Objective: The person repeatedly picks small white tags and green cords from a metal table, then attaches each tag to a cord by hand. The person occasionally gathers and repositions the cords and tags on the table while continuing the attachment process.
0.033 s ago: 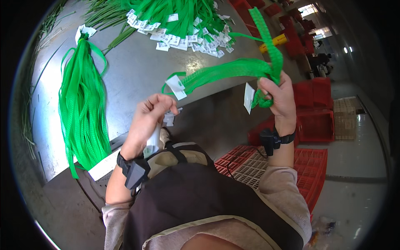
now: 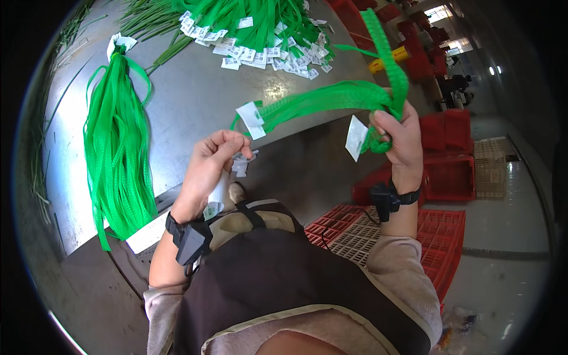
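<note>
My right hand (image 2: 402,133) is closed around a bundle of green mesh net bags (image 2: 331,94). One end sticks up above my fist, and the long part sags left over the table edge. A white tag (image 2: 356,137) hangs beside my right fingers. At the bundle's left end is another white tag (image 2: 251,119), just above my left hand (image 2: 216,157). Its thumb and fingertips are pinched together; what they hold, if anything, is hidden. Below that hand, a roll of white labels (image 2: 217,195) partly shows.
On the metal table (image 2: 177,94) lie a tied green net bundle (image 2: 118,142) at left and a heap of tagged green nets (image 2: 254,29) at the far side. Long green stems (image 2: 148,23) lie behind. Red crates (image 2: 441,236) stand on the right.
My right hand has shifted very slightly to the right with the nets. The tag beside it now faces me more. My left hand has hardly moved.
</note>
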`<state>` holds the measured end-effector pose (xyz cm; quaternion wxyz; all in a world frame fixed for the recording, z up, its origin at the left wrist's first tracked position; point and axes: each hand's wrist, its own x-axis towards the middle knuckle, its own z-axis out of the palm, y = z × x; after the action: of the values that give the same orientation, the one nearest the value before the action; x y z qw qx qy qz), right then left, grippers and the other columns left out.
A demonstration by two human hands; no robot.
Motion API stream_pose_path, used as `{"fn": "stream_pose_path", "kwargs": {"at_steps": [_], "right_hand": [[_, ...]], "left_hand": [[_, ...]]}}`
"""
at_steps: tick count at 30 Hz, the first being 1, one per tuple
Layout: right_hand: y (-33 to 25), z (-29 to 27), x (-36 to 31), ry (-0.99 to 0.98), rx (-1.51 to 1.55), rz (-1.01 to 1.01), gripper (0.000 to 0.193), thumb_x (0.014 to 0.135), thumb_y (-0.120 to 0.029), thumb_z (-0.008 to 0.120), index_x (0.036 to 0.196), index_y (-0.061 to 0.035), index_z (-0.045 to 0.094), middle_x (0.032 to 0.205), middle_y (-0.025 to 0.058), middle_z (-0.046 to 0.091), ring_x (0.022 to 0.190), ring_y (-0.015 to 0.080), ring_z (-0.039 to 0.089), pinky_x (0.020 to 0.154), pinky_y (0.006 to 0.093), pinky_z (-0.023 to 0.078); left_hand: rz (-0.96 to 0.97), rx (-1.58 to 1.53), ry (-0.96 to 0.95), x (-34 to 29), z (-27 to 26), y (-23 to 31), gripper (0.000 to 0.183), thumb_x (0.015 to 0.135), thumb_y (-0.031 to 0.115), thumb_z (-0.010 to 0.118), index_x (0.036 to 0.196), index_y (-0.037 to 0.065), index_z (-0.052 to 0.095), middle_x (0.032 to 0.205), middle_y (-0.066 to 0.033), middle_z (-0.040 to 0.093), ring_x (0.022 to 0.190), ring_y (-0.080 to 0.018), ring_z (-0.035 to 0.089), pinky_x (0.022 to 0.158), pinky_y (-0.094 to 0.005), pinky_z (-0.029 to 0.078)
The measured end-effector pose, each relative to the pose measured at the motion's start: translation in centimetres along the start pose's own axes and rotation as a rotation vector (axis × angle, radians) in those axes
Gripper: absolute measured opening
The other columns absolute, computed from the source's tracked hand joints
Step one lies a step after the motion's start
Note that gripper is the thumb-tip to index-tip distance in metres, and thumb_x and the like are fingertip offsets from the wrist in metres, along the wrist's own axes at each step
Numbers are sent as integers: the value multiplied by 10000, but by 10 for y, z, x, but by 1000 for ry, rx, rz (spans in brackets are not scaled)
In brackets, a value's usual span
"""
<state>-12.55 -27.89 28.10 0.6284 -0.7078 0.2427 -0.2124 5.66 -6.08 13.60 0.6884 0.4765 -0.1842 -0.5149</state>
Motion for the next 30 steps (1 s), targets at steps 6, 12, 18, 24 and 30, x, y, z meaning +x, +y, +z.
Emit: {"fn": "stream_pose_path", "kwargs": {"at_steps": [6, 12, 18, 24, 30], "right_hand": [[4, -34, -28, 21, 46, -86, 311, 730, 12, 663, 1014, 5, 536, 748, 7, 535, 551, 51, 466, 460, 186, 338], [-2, -96, -48, 31, 43, -170, 322, 689, 28, 682, 985, -9, 562, 817, 4, 573, 640, 58, 511, 556, 186, 387], [44, -130, -51, -164, 91, 29, 330, 731, -3, 686, 1047, -18, 590, 857, -7, 598, 668, 48, 527, 558, 177, 409], [100, -132, -44, -321, 206, 214, 271, 779, -53, 669, 1034, -1, 589, 792, -27, 573, 634, 28, 489, 554, 178, 384], [141, -116, -41, -384, 26, 44, 279, 791, -27, 639, 1053, 25, 561, 908, 12, 613, 785, 81, 562, 684, 237, 458]], "left_hand": [[57, 1, -26, -2, 45, -20, 190, 908, 184, 521, 886, 49, 653, 737, 9, 630, 515, -8, 375, 501, -167, 310], [40, -58, -179, 6, 97, -26, 181, 911, 152, 515, 892, 46, 661, 780, 7, 644, 489, -4, 327, 452, -167, 268], [92, -134, -152, 18, 166, -41, 172, 906, 133, 522, 952, 39, 658, 889, -1, 660, 513, -10, 336, 470, -164, 281], [57, 124, 2, 41, 191, -65, 168, 886, 163, 559, 950, 42, 658, 913, 24, 662, 589, -6, 409, 530, -161, 325], [-6, 173, 122, 56, 185, -84, 263, 902, 296, 568, 876, 54, 666, 685, 42, 547, 586, -16, 405, 522, -188, 309]]}}
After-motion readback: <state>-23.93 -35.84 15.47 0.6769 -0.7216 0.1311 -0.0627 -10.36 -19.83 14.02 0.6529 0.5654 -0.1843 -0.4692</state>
